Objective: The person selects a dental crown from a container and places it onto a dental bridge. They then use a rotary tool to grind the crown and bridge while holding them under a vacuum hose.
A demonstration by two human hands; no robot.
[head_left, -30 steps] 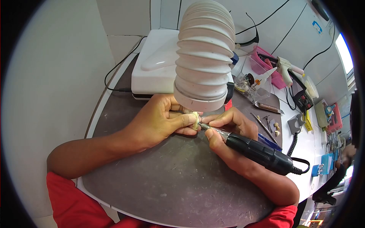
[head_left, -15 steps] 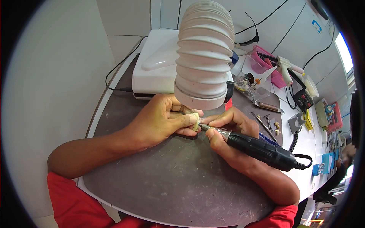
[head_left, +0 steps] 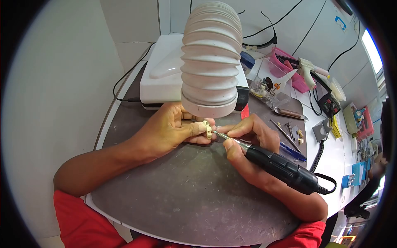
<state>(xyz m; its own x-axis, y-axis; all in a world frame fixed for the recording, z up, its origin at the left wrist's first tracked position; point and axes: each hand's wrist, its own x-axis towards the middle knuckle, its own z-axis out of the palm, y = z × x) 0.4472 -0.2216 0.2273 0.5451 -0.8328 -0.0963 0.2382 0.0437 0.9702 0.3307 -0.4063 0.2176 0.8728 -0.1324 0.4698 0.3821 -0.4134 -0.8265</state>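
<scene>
A small cream dental bridge is pinched between the thumb and fingers of my left hand. Its scalloped edge faces right. My right hand grips a black and silver rotary handpiece like a pen, thumb underneath. The handpiece's pale tip points left, close beside the bridge; whether it touches cannot be made out. Both hands are near each other just below the mouth of a white ribbed suction hose, over the grey mat.
Behind the hose stands a white machine. To the right lie a wooden-handled knife, blue tweezers, slim tools and small tooth-like pieces. Beyond are a clear box, a pink basket and a glue gun.
The bridge has turned in my left hand, so more of its scalloped edge shows. The handpiece's rear end has dipped slightly and its tip is a little farther from the bridge. The view has shifted a bit.
</scene>
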